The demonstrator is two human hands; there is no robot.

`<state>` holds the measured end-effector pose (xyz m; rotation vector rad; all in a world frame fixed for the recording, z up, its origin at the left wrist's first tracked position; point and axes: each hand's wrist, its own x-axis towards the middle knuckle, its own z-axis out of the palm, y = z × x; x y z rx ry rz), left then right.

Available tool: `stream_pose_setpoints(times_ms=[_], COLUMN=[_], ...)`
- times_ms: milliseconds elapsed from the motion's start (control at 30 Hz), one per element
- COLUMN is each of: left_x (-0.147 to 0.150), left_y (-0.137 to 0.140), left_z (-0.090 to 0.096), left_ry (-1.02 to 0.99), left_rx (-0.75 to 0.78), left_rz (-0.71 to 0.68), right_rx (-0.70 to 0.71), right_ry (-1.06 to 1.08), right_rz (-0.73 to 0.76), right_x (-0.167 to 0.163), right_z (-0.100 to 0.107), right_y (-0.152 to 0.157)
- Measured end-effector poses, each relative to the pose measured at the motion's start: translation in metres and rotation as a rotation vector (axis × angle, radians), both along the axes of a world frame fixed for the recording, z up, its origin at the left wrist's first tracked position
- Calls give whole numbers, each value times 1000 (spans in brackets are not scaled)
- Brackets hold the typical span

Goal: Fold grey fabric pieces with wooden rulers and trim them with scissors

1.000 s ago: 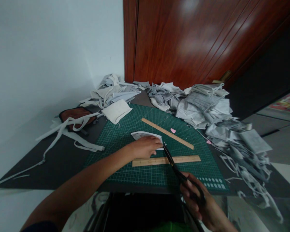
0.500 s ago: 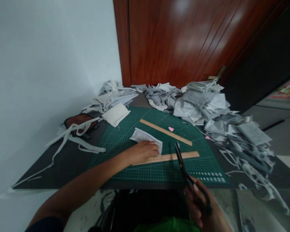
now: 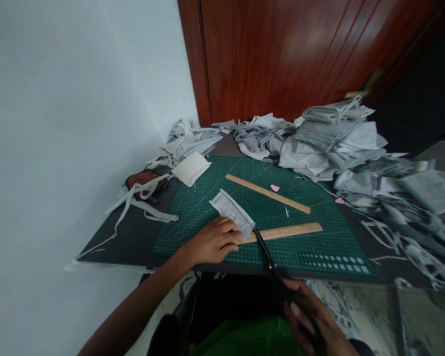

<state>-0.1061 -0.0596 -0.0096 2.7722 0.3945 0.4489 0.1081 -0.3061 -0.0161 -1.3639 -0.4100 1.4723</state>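
- The left hand (image 3: 218,241) lies with its fingers over the near edge of a small grey-white cloth (image 3: 237,212); whether it pinches the cloth or only presses it down cannot be told.
- The cloth reaches away from that hand, forward and slightly left, with its right corner just past the fingertips.
- The right hand (image 3: 307,311) is wrapped around the handles of black scissors (image 3: 266,252), whose blades point forward and left, away from it, with the tips at the cloth's right corner.
- Beside the left hand, on its right, a wooden ruler (image 3: 296,230) runs under the scissors.
- Farther ahead of both hands, a second ruler (image 3: 269,193) lies at a slant, near a pink scrap (image 3: 275,188).
- Beneath the cloth and rulers is a green cutting mat (image 3: 193,227) on a dark table (image 3: 133,242).
- Well ahead and left of the left hand is a white folded piece (image 3: 191,169).
- Ahead and right of the right hand, grey fabric is heaped in a pile (image 3: 330,146).
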Motion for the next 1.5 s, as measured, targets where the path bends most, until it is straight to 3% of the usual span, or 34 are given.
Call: stream_pose_setpoints(times_ms=[200,400,533,667,767,933,1033,1167,1333,1500], left_x=[-12,-46,-54,-32,1,59,69,35,-21,-46], left_y=[-7,-22,-28,-23,-14,-2,-2,-7,-20,-38], left_z=[5,3,1,8,11,5,1,-1,1,1], left_ry=[15,42,24,8,-25,-23,4,23,20,67], left_rx=[59,131,110,-85,-146,-117,-15,65,59,96], left_rz=[-1,65,78,24,-8,-38,-28,9,43,26], right_rx=[-88,113,185,190,193,244,266,221,148,94], right_ry=[-63,-329,-254,-173,-147,-129,-134,-114,-100,42], right_rz=[-105,-18,115,122,82,-4,6,100,323,415], right_x=[12,30,27,12,6,11,17,20,16,1], right_z=[19,19,13,18,25,27,24,13,-7,-18], right_y=[0,13,21,25,21,10,5,-3,-15,-25])
